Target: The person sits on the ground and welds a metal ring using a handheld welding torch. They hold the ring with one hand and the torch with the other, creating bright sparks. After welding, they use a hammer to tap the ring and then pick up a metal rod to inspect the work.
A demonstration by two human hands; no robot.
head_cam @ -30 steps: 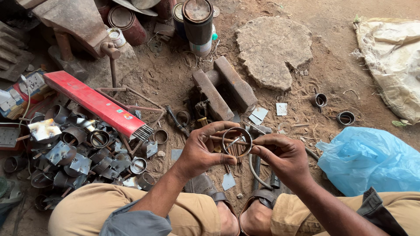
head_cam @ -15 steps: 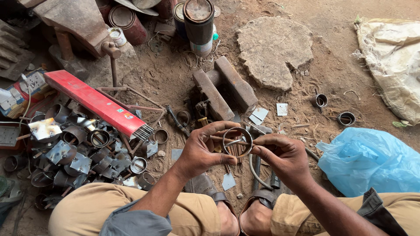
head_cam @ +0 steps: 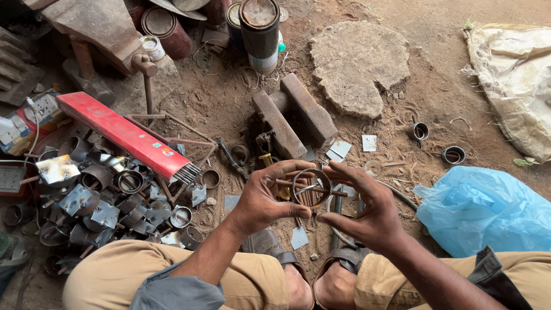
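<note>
Metal ring (head_cam: 311,188) is staying put between both hands above the dirt floor (head_cam: 229,97), no real shift from half a second back. Left hand (head_cam: 270,198) is pinching its rim, right hand (head_cam: 367,209) is closing fingers on the far side. Ring is thin, rusty grey, with a rod (head_cam: 287,183) lying across it. Long red box (head_cam: 123,135) is lying left, open end showing rods; blue bag (head_cam: 482,209) sitting right; dark can (head_cam: 259,28) standing at top.

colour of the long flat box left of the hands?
Red. The long box, with thin rods sticking out of its open end, lies on the dirt; it shows clearly in the head view.
</note>
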